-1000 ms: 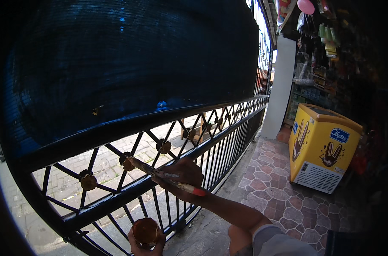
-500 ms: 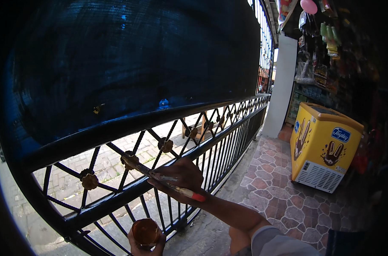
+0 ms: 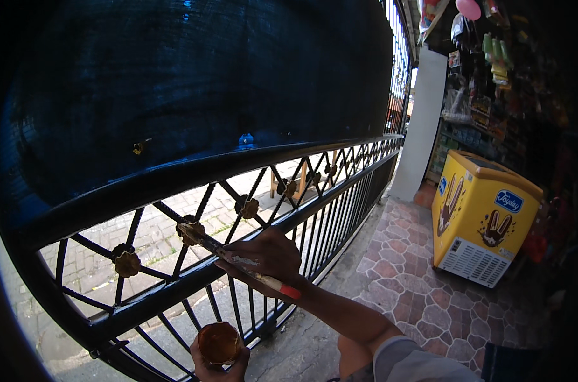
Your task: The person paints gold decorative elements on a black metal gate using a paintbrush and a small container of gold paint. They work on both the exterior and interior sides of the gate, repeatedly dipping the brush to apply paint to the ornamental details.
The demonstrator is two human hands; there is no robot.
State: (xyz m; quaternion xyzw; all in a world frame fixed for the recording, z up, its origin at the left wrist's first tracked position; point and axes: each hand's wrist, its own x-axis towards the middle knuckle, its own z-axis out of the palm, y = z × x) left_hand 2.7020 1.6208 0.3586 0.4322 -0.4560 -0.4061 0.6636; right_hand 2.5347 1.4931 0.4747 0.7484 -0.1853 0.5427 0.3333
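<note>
Unmoved since before: right hand [image 3: 270, 254] grips brush [image 3: 238, 259] at rosette [image 3: 189, 230]; left hand [image 3: 220, 366] clasps cup [image 3: 219, 344] of gold paint.

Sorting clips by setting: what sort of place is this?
Probably a paved shopfront beside a street: a black wrought-iron gate with gold rosettes, a yellow chest freezer, and hanging shop goods above stone paving.

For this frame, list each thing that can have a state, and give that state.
Right hand: closed on the paintbrush.
Paintbrush: held, tip against a gold rosette on the black gate.
Left hand: gripping the small cup.
Small cup: upright, open, coated gold-brown inside.
Yellow chest freezer: lid shut.
</note>
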